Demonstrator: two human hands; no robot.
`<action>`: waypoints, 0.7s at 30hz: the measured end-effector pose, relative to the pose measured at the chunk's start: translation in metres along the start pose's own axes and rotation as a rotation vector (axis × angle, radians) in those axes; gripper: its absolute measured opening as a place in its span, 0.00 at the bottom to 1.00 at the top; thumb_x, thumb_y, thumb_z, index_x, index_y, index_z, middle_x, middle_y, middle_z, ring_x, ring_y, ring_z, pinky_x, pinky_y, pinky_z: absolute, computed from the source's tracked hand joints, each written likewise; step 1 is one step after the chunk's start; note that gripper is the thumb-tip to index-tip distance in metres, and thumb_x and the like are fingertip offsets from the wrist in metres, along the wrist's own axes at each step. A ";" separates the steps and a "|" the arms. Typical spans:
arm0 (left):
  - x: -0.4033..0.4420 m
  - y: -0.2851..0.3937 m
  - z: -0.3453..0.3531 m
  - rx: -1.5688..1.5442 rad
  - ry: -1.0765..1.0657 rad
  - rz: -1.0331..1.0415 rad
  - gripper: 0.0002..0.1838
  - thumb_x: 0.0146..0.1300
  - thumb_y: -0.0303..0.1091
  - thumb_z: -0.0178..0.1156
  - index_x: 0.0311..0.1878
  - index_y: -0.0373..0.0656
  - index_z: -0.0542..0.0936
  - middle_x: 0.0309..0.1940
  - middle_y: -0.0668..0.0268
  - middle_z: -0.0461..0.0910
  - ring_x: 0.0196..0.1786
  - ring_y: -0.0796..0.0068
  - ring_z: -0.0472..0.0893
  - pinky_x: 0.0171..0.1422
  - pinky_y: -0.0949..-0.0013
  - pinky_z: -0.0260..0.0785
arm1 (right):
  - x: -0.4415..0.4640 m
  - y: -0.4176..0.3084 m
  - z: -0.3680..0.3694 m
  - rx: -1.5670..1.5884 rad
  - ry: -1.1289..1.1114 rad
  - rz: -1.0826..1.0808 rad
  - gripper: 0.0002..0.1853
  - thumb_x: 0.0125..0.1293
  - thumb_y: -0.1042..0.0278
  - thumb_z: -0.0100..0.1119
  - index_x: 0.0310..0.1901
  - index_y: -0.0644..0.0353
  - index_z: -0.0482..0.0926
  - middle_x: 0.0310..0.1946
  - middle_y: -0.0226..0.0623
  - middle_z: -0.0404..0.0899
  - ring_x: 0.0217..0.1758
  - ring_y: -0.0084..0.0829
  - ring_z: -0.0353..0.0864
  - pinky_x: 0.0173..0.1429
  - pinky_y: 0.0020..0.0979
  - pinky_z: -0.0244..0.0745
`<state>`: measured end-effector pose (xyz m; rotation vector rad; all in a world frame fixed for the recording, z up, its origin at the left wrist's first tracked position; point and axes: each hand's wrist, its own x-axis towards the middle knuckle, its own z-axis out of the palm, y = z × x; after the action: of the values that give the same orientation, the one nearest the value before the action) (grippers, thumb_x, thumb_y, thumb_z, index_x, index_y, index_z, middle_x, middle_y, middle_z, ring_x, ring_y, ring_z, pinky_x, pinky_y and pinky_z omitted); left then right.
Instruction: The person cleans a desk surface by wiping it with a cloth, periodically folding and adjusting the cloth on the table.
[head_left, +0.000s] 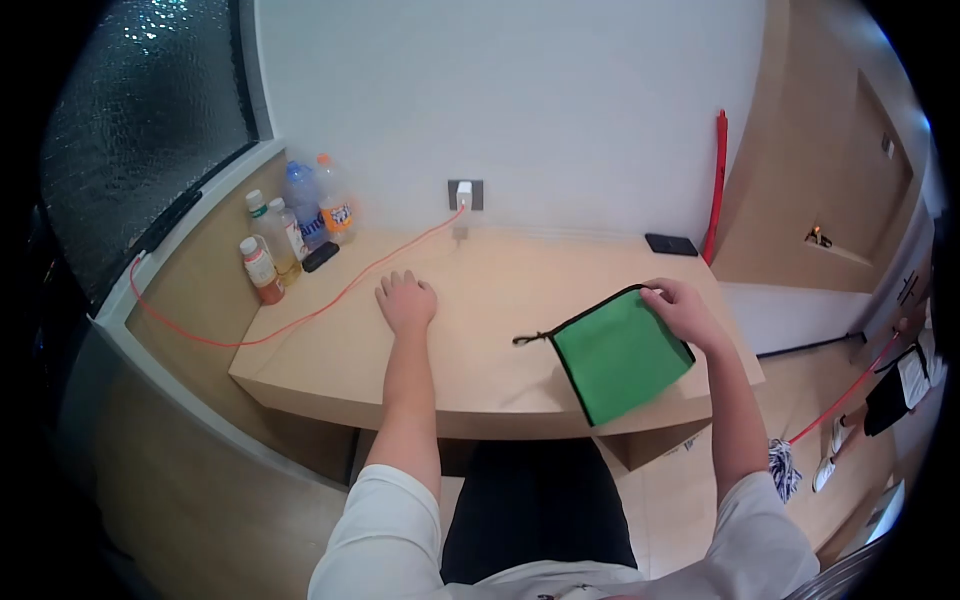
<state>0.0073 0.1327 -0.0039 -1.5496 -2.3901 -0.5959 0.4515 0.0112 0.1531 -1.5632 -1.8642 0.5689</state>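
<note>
My left hand (pixel 408 302) lies flat on the light wooden desk (pixel 480 285), palm down with its fingers spread, holding nothing. At the right, my right hand (pixel 680 308) grips the upper right corner of a green cloth pouch (pixel 622 355) with black edging. The pouch hangs tilted over the front part of the desk. A small dark clip (pixel 528 340) sticks out from its left corner. The fingertips of my right hand are partly hidden at the pouch's edge.
Several bottles (pixel 300 210) and a dark object (pixel 320 257) stand or lie at the back left. An orange cable (pixel 370 268) runs to a wall plug (pixel 464 194). A black phone (pixel 671 244) lies back right. Beyond, a person (pixel 890 395) holds a mop (pixel 784 470).
</note>
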 end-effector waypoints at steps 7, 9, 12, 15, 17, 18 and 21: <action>0.002 0.007 -0.017 -0.038 -0.004 -0.018 0.20 0.71 0.44 0.53 0.57 0.44 0.84 0.60 0.58 0.81 0.68 0.57 0.74 0.75 0.49 0.61 | -0.013 0.103 0.034 -0.333 0.268 -0.162 0.22 0.73 0.55 0.64 0.63 0.58 0.82 0.58 0.52 0.83 0.63 0.52 0.81 0.69 0.46 0.75; 0.002 0.008 -0.012 -0.057 0.012 -0.019 0.20 0.70 0.44 0.54 0.56 0.43 0.84 0.60 0.58 0.81 0.67 0.58 0.74 0.74 0.49 0.61 | -0.027 0.072 0.068 -0.334 0.195 -0.309 0.29 0.73 0.53 0.63 0.71 0.57 0.74 0.70 0.54 0.74 0.73 0.56 0.72 0.77 0.49 0.66; 0.003 0.002 -0.002 -0.035 0.040 -0.015 0.20 0.70 0.44 0.55 0.56 0.43 0.84 0.60 0.58 0.81 0.68 0.58 0.74 0.74 0.49 0.62 | -0.052 0.042 0.126 -0.517 0.061 -0.199 0.43 0.73 0.41 0.60 0.81 0.58 0.59 0.82 0.53 0.57 0.83 0.61 0.55 0.85 0.54 0.51; 0.001 -0.001 0.001 -0.034 0.059 0.003 0.20 0.70 0.43 0.55 0.57 0.44 0.84 0.61 0.58 0.80 0.68 0.58 0.74 0.75 0.49 0.61 | -0.062 0.045 0.147 -0.530 0.166 -0.031 0.49 0.72 0.33 0.55 0.83 0.58 0.54 0.84 0.52 0.52 0.86 0.62 0.47 0.88 0.55 0.42; 0.002 -0.003 0.006 -0.046 0.090 0.016 0.20 0.70 0.43 0.55 0.57 0.44 0.83 0.61 0.58 0.80 0.69 0.58 0.74 0.76 0.48 0.61 | -0.062 0.054 0.143 -0.538 0.095 -0.001 0.49 0.73 0.31 0.54 0.83 0.59 0.55 0.84 0.54 0.52 0.87 0.61 0.45 0.88 0.55 0.42; 0.001 -0.001 0.002 -0.056 0.069 0.016 0.20 0.70 0.43 0.55 0.58 0.43 0.83 0.62 0.58 0.80 0.69 0.58 0.74 0.77 0.47 0.61 | -0.063 0.058 0.137 -0.545 0.061 0.013 0.50 0.73 0.30 0.53 0.83 0.59 0.55 0.83 0.55 0.52 0.87 0.61 0.45 0.88 0.54 0.41; 0.002 0.003 -0.008 -0.075 0.012 0.009 0.20 0.69 0.42 0.55 0.58 0.43 0.83 0.62 0.57 0.79 0.70 0.57 0.73 0.78 0.45 0.60 | -0.065 0.065 0.115 -0.512 -0.057 -0.075 0.50 0.73 0.28 0.50 0.82 0.63 0.57 0.83 0.58 0.53 0.87 0.61 0.46 0.88 0.55 0.41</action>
<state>0.0092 0.1317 0.0048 -1.5806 -2.3761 -0.6983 0.4227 -0.0315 0.0147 -1.7921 -2.2195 0.0997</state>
